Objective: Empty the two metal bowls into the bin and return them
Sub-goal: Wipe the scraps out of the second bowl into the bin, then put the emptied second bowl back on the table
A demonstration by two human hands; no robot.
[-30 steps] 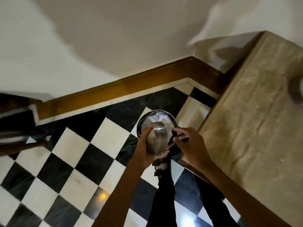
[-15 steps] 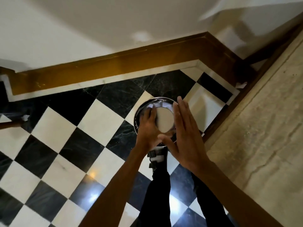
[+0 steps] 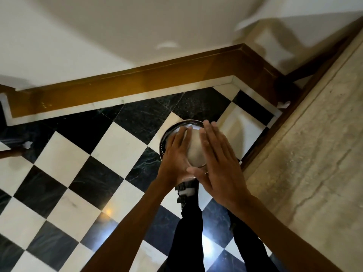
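A metal bowl [image 3: 194, 150] is turned bottom-up over the round bin [image 3: 167, 137] on the floor. My left hand [image 3: 176, 156] grips the bowl from its left side. Flat, with fingers stretched out, my right hand [image 3: 218, 160] lies against the bowl's right side. The bin's dark rim and a bit of its white liner show behind the bowl; the bin's inside is hidden. Only one bowl is in view.
The bin stands on a black-and-white chequered floor [image 3: 98, 173] near a brown skirting board [image 3: 137, 83]. A beige stone counter [image 3: 314, 154] runs along the right. My legs in dark trousers and a sandalled foot [image 3: 185, 190] are below the bowl.
My right hand has let go of the bowl's edge and flattened against its side. The bowl has turned further over the bin. The view has shifted slightly.
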